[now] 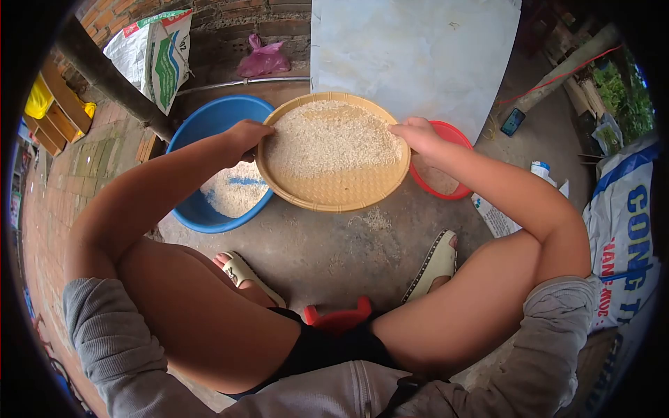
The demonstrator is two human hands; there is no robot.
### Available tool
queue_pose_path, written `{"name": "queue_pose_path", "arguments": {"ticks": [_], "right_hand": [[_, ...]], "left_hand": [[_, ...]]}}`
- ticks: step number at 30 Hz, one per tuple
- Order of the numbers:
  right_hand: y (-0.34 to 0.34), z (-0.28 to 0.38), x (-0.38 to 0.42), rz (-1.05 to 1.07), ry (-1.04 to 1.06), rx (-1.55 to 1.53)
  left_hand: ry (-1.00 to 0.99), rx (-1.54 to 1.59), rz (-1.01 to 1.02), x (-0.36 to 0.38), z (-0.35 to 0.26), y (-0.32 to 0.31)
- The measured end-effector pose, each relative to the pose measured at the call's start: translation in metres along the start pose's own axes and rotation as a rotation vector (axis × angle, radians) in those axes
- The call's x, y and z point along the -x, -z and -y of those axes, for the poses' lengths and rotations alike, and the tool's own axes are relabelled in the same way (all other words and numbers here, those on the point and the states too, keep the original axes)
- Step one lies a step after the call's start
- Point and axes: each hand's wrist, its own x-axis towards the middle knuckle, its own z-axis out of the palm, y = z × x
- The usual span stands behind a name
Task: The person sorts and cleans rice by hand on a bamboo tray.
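A round woven bamboo winnowing tray (334, 191) is held up in front of me, with a layer of pale rice grains (334, 139) over its far and middle part. My left hand (249, 139) is closed on its left rim, and my right hand (416, 135) grips the right rim. Beneath and left of the tray stands a blue basin (202, 115) with more grain (235, 195) in it. A red basin (456, 132), partly hidden by my right hand and forearm, sits at the right with some grain inside.
A pale flat sheet (418, 49) lies behind the tray. A pink plastic bag (263, 57) and a printed sack (157, 59) are at the back left. A phone (513, 122) rests on the right, above large white sacks (620, 244). Scattered grains (376, 220) dot the concrete floor.
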Motion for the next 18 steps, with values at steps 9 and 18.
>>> {"name": "queue_pose_path", "arguments": {"ticks": [9,18], "right_hand": [[0.015,-0.007,-0.007,0.041,0.019,-0.012],[0.003,-0.005,0.013,0.024,0.05,0.079]], "left_hand": [[-0.058,0.059,-0.078,0.017,-0.008,-0.023],[-0.028,-0.107,-0.012,0.01,-0.005,0.001]]}}
